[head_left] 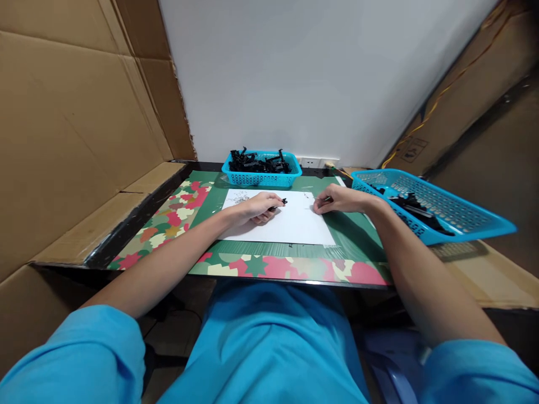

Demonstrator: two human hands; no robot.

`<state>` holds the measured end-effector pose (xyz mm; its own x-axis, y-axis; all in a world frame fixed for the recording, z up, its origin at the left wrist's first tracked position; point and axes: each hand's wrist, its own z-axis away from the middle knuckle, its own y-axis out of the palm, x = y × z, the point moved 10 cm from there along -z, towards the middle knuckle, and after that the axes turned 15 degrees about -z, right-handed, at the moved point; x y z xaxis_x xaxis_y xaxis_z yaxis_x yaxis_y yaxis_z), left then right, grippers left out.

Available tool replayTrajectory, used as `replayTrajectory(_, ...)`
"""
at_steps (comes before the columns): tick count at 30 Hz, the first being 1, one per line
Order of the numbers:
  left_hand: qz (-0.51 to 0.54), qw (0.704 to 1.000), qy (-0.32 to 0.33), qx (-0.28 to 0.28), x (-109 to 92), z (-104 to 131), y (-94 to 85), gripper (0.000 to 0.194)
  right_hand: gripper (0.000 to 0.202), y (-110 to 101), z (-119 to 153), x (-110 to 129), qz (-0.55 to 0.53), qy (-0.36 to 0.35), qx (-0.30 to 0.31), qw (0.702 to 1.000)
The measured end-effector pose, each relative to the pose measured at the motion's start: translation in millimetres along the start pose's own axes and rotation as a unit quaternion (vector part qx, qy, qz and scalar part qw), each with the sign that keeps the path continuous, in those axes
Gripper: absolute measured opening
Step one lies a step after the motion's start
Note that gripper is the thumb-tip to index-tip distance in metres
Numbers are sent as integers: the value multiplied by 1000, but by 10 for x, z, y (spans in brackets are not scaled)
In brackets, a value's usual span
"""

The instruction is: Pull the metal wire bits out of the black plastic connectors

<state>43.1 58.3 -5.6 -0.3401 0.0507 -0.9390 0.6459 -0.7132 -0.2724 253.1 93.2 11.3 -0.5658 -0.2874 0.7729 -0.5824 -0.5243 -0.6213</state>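
Note:
My left hand is closed around a small black plastic part, whose end sticks out past the thumb. Under it lies a white sheet on the green table mat. My right hand hovers at the sheet's right edge with thumb and fingertips pinched together; whatever they hold is too small to make out. Tiny dark bits lie on the sheet near those fingertips. A scatter of small thin metal pieces is spread at the sheet's upper left, partly behind my left hand.
At the back, a blue basket is heaped with black plastic parts. Another blue basket at the right holds more black parts. Cardboard walls flank the table, and a white wall with sockets stands behind.

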Motion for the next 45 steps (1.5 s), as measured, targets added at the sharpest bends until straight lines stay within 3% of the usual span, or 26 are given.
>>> replayTrajectory(10, -23, 1000, -5, 16, 9, -31, -13, 10, 50, -39, 47, -30, -21, 37, -17, 999)
replayTrajectory(21, -23, 999, -2, 25, 49, -81, -13, 12, 49, -3, 23, -36, -12, -6, 9, 1000)
replayTrajectory(27, -30, 999, 11, 17, -3, -31, -6, 18, 46, 64, 45, 202, -29, -17, 8, 999)
replayTrajectory(33, -25, 994, 104, -6, -227, 37, 63, 42, 43, 71, 27, 502, 24, -58, -40, 997)
replayTrajectory(40, -30, 995, 96, -17, -199, 57, 117, 33, 45, 301, -7, 782, -47, -92, -18, 995)
replayTrajectory(45, -39, 993, 108, -9, -247, 112, 181, 26, 43, 378, -58, 935, -8, -118, -48, 992)
